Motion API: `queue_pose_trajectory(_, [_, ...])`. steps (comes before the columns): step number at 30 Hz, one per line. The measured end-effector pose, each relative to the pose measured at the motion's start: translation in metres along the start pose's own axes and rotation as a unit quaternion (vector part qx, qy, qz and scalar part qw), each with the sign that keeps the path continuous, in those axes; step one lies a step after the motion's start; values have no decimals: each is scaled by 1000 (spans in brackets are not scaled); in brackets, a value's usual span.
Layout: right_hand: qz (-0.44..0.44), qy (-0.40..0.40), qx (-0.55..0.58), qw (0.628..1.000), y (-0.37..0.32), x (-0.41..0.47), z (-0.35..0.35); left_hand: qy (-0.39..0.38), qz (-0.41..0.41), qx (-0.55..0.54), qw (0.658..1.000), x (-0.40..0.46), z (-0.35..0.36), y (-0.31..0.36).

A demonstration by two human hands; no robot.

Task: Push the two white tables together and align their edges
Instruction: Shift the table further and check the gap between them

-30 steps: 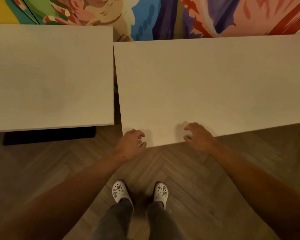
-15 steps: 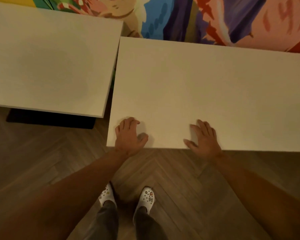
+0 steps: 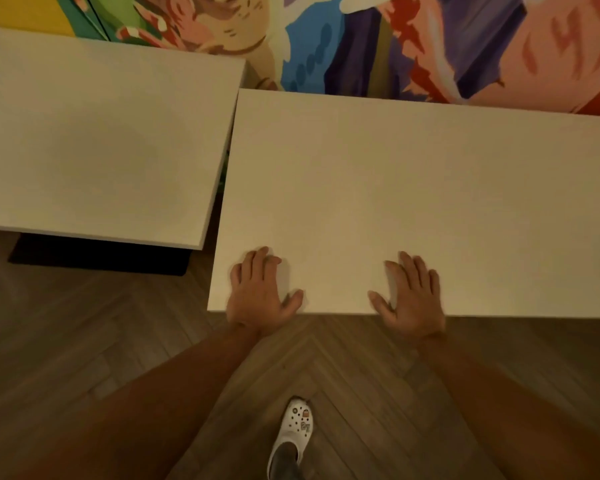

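White tables (image 3: 413, 202) on herringbone wood floor (image 3: 84, 323) — mural wall (image 3: 361, 39) behind.

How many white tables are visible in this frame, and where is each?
2. The left table fills the upper left; the right table, under both flat hands, spans the centre to the right edge. A narrow gap separates them. No others visible.

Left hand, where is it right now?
In the head view, the left hand lies flat on the right table, at its near left corner, beside the gap to the left table.

Painted studio room (herringbone floor (image 3: 343, 368), bright mural (image 3: 361, 39)).
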State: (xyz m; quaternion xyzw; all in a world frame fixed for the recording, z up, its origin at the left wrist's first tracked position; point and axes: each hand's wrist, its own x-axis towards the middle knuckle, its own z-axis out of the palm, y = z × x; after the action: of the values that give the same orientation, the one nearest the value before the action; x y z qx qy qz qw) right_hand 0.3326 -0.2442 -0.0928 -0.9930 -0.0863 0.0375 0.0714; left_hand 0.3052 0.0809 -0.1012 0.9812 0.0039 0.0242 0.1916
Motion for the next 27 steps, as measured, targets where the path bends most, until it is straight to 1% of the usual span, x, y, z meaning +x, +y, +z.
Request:
queue_pose_trajectory(4, [-2,30,-1,1000,-1,3,7,10,7,10,1000,0,2,0])
queue_pose_trajectory(12, [-1,59,-9,998,-2,0,14,35,25,37,998,-1,11,-6])
queue_pose_trajectory(17, [-1,74,-8,997,-3,-3,15,61,38,54,996,-2,16,-7])
queue_pose_trajectory(27, [-5,81,-6,997,0,7,14,75,46,66,994,14,15,-9])
